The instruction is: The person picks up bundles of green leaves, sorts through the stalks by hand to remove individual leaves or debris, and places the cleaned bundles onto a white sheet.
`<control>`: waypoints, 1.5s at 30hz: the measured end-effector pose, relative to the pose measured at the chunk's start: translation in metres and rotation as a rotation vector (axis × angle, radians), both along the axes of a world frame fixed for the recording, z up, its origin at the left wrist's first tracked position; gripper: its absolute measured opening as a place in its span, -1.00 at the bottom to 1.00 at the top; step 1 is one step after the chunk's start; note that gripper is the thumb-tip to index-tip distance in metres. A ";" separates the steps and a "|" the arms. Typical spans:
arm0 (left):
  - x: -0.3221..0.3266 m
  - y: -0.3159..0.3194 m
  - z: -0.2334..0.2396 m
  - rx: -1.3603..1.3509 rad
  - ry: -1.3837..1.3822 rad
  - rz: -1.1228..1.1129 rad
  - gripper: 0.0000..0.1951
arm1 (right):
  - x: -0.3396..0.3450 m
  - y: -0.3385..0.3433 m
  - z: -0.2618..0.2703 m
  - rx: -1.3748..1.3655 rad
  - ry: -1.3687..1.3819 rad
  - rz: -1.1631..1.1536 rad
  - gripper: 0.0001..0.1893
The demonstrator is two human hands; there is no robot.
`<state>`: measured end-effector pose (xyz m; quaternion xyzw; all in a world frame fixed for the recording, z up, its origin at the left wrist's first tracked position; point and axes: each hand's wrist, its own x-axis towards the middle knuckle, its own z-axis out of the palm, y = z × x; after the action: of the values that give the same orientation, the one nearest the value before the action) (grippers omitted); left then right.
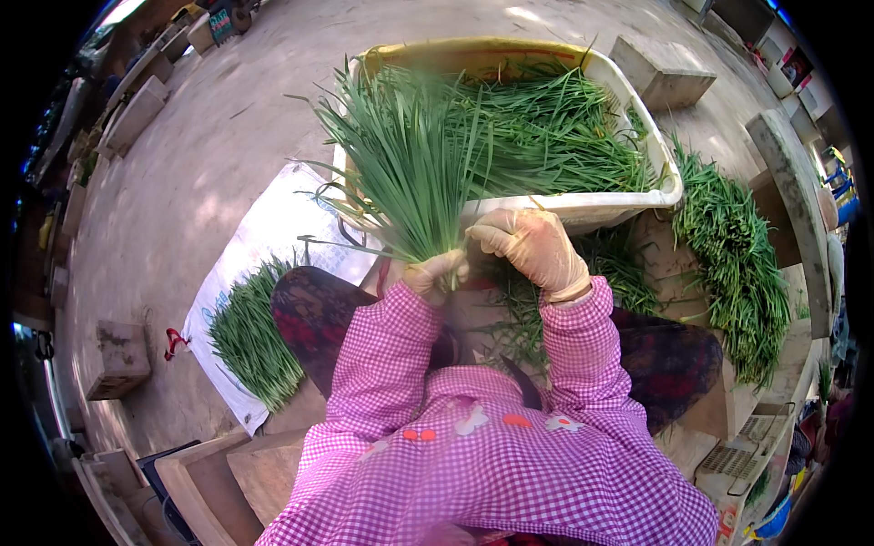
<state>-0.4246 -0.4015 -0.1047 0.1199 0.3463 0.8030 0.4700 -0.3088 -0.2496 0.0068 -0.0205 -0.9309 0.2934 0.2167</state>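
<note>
My left hand [435,271], in a pale glove, grips a fanned bunch of long green leaves, likely Chinese chives [416,164], by the pale stem ends. The leaf tips point away from me, over the near left corner of a white plastic crate [573,202]. Close to the right side of the bunch is my gloved right hand [532,247], fingers bent and thumb near the fingertips. Whether it pinches a leaf cannot be made out. Loose chives [553,136] lie in a heap inside the crate, whose far side is lined with a yellow sheet [471,54].
On a white woven sack [225,286] at left lies a neat pile of chives [256,334]. A larger heap [737,273] rests at right beside a stone bench [792,198]. Scattered leaves [614,273] cover ground under the crate. Concrete blocks [659,72] stand around.
</note>
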 end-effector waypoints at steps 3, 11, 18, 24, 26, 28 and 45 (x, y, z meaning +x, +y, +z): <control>0.002 -0.001 -0.001 0.002 0.066 -0.083 -0.65 | -0.008 -0.008 -0.003 0.194 -0.049 -0.155 -0.62; -0.007 -0.003 -0.019 0.167 -0.275 -0.304 -0.55 | -0.030 -0.018 -0.029 0.097 -0.341 -0.293 -0.56; -0.007 -0.003 -0.011 0.341 -0.422 -0.415 -0.52 | -0.029 -0.002 -0.044 0.010 -0.270 -0.158 -0.55; -0.004 -0.001 -0.030 0.282 -0.358 -0.390 -0.68 | -0.021 -0.002 -0.032 0.204 -0.241 -0.119 -0.70; -0.003 -0.001 -0.030 0.211 -0.303 -0.370 -0.72 | -0.021 0.007 -0.041 0.470 -0.109 -0.172 -0.74; -0.002 0.000 -0.027 0.179 -0.220 -0.362 -0.74 | -0.023 0.005 -0.025 -0.150 -0.092 -0.261 -0.75; 0.015 0.001 -0.021 -0.036 0.054 -0.157 -0.69 | -0.065 0.020 -0.026 -0.587 0.188 -0.526 -0.70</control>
<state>-0.4093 -0.4005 -0.1260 0.1598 0.3629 0.7538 0.5239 -0.3739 -0.2299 -0.0197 -0.2922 -0.7467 0.4817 0.3535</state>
